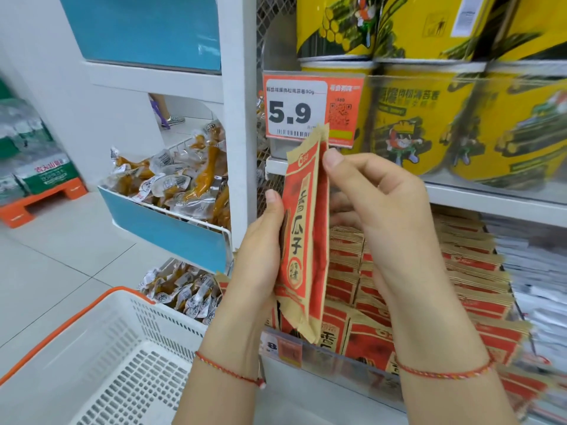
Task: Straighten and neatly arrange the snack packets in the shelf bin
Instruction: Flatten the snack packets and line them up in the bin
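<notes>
A white basket (101, 360) with an orange rim sits at lower left, below blue-fronted bins (165, 231) of clear-wrapped snacks. At centre we hold red-and-tan packets (303, 240) upright above the shelf bin (352, 361), our left hand (260, 250) gripping one edge, our right hand (374, 204) pinching the other. More packets (429, 286) fill the bin; yellow tubs (429, 124) stand above.

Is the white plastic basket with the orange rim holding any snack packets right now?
No, the white plastic basket with the orange rim shows only its bare slotted floor, while both hands hold the red and tan paper snack packets upright above the shelf bin.
</notes>
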A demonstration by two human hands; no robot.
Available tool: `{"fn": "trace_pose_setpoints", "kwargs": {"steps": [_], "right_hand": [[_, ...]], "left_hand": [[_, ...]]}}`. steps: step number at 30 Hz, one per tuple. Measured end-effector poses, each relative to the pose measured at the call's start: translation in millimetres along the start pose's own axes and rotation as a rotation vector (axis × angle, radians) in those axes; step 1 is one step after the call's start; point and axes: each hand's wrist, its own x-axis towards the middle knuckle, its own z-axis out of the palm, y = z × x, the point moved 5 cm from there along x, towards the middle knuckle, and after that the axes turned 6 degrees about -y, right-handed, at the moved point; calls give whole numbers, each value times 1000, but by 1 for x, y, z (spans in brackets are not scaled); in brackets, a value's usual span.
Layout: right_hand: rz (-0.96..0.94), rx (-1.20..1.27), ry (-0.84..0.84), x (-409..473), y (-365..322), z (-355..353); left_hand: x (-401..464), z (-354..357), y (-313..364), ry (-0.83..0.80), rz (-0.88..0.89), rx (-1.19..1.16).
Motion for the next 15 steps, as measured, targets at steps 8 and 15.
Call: {"fn": "trace_pose_setpoints", "kwargs": {"steps": [8,15], "right_hand": [[-13,80,-11,-6,-3,6],[-31,114,10,-9,-3,9]], "left_hand": [[-2,-2,-1,-19,-13,-88],[-3,1,2,-41,-1,-114]]}}
